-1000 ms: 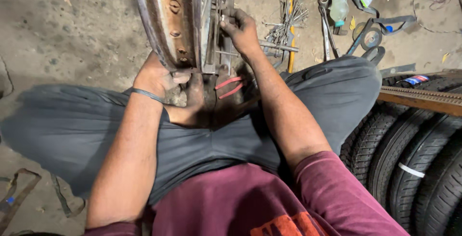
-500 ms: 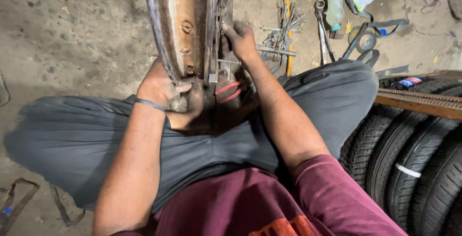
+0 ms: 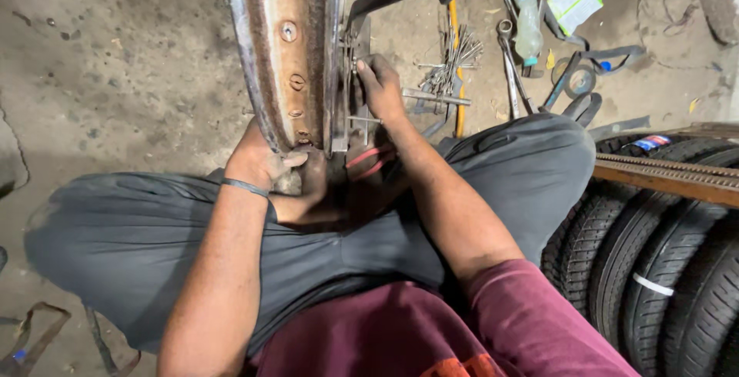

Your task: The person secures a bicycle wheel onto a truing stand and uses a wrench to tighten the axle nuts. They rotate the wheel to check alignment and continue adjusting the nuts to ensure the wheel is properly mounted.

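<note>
My left hand [image 3: 265, 163] is clamped on the lower edge of the rusty wheel rim [image 3: 285, 46] standing over my lap, right hand [image 3: 379, 88] pinching a thin spoke [image 3: 356, 77]; rim looks rigid, heavy, rough-edged, spokes bendable.

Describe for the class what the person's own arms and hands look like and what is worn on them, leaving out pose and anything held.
Both forearms are bare. The left hand has a thin dark band around its wrist. The right hand wears nothing visible, no glove or ring. A short maroon sleeve covers the right upper arm. Both hands look smudged with grime.
</note>
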